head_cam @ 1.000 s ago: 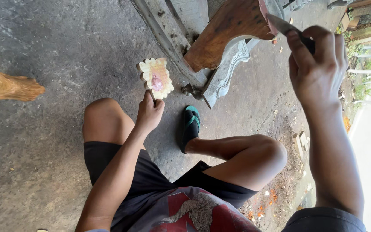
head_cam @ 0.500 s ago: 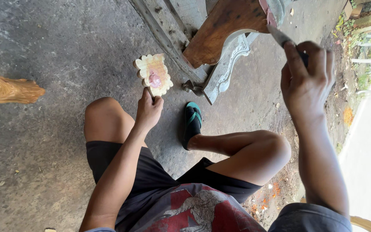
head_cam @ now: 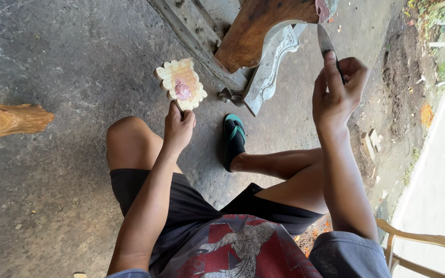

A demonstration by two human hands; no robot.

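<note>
Your left hand (head_cam: pixel 177 128) is closed around the lower edge of a small flat scalloped wooden piece, pale yellow and flower-shaped with a pink blob at its centre (head_cam: pixel 181 84). You hold it up in front of your left knee, above the grey concrete floor (head_cam: pixel 68 62). It looks light enough for one hand and stiff, but the thin lobes around its rim are probably the weak part, so keep your grip low on the solid base, as you have it now, and not on the petals. The pink centre looks like wet filler or paste and may smear or stick; judge it as something to keep your fingers off.

Your right hand (head_cam: pixel 336 95) is wrapped around a narrow metal blade, a putty knife or palette knife (head_cam: pixel 325 42), with the forefinger laid along it. The blade points up toward a dark brown curved wooden furniture part (head_cam: pixel 256 28), and its tip appears to meet a pink dab at the edge of that wood. The blade is thin and likely springy, so the finger along its back gives you control.

A grey-white carved ornate wooden leg (head_cam: pixel 269 64) lies beside the brown part. Your foot in a teal and black sandal (head_cam: pixel 233 139) rests on the floor between your hands.
</note>
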